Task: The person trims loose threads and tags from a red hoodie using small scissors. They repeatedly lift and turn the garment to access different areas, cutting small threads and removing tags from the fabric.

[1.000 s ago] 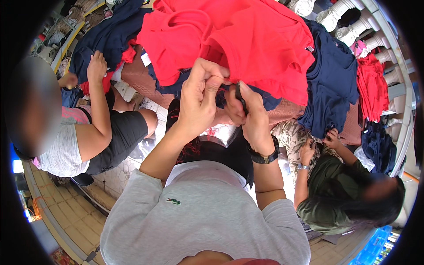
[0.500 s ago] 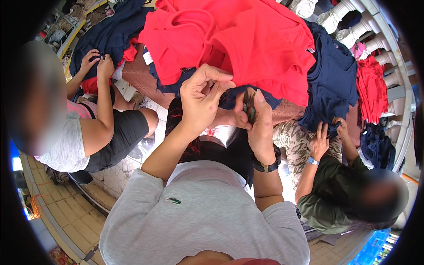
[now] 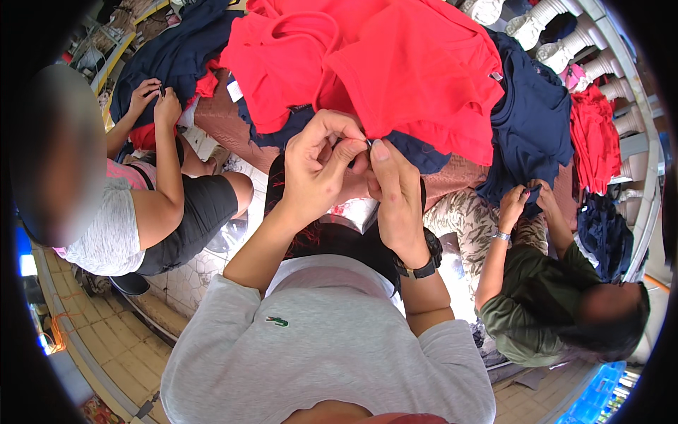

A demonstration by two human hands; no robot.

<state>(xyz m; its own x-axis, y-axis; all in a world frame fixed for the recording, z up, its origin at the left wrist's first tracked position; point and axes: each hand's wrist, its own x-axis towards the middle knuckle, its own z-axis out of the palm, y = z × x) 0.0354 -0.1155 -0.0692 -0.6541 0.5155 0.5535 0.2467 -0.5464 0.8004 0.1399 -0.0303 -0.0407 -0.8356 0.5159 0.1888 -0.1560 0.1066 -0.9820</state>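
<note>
A red garment (image 3: pixel 413 67), its fabric heaped over the table, hangs toward me with a bottom corner drawn to a point. My left hand (image 3: pixel 318 162) pinches that corner between thumb and fingertips. Pressed close beside it, my right hand (image 3: pixel 397 194) is closed around small thread snips. Only the dark tip of the snips (image 3: pixel 369 143) shows at the fabric's edge; the rest is hidden in my fingers. Below the red cloth lies a navy garment (image 3: pixel 421 152). Loose red threads (image 3: pixel 302 240) cling to the black cloth on my lap.
A brown patterned cover (image 3: pixel 236 131) drapes the table. At left, a person's hands (image 3: pixel 155 99) work on navy cloth; at right, another person's hands (image 3: pixel 530 201) hold a navy garment (image 3: pixel 530 113). More red clothing (image 3: pixel 593 141) hangs along the white balustrade (image 3: pixel 635 127).
My right hand has moved left and up to meet my left hand, bringing the snips to the garment's corner. The red cloth has shifted slightly. The right-hand person's hands have moved closer together.
</note>
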